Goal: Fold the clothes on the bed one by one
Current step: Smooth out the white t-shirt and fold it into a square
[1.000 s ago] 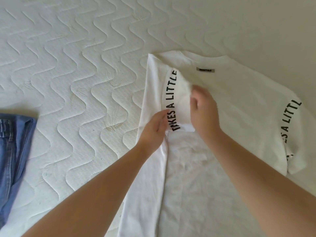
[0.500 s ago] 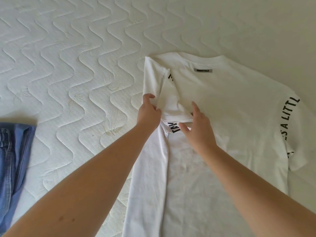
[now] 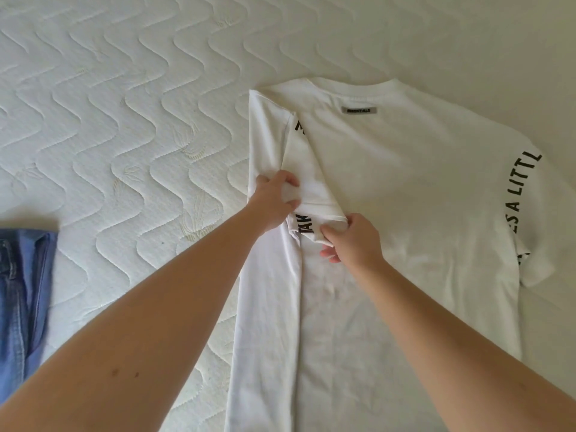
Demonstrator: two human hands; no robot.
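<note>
So the white t-shirt (image 3: 405, 188) lies flat on the bed (image 3: 109, 120), back side up, with a small grey tag (image 3: 361, 110) below the collar that reads something like "ESSENTIALS", though it's pretty blurry. The far sleeve (image 3: 526, 194) has curved black letters; I can make out "ES A LITTL" and the rest is cut off by the fabric edge. The near sleeve (image 3: 308, 194) is folded in over the body, and only "TAK" shows at its cuff, plus a scrap of a letter higher up by the shoulder.

Left hand (image 3: 274, 198) has its fingers curled into the folded sleeve fabric, gripping it. Right hand (image 3: 352, 238) pinches the sleeve's cuff end between thumb and fingers.

The bed surface is a white quilted mattress with wavy stitching and faint leaf patterns. Blue jeans (image 3: 21, 294) sit at the left edge, mostly out of frame. The shirt's bottom hem runs off the picture too
</note>
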